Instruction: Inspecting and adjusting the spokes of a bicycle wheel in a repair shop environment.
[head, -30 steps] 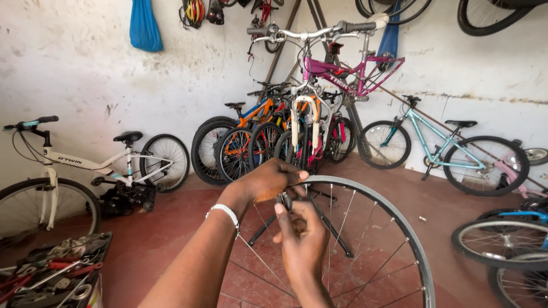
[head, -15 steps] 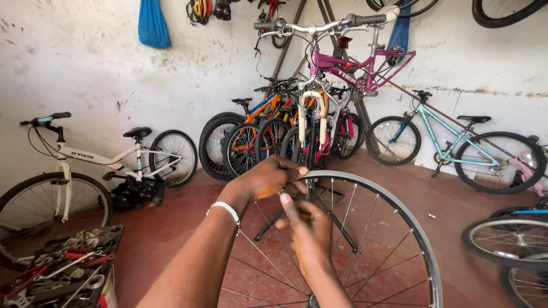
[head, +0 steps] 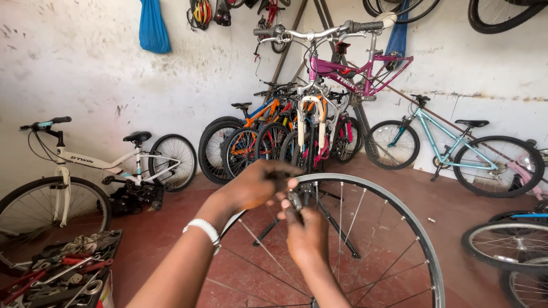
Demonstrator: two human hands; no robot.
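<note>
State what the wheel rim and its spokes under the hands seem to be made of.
Wheel rim: likely aluminium, judging by its dull silver-grey satin sheen. Spokes: thin bright wires, probably steel. Both hands, left hand and right hand, work at the rim's top.

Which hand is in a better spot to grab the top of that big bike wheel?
Probably the left hand. It sits right by the top of the wheel rim, with fingers that look free. The right hand is lower, among the spokes, and pinches a small metal part, so it seems busy.
</note>
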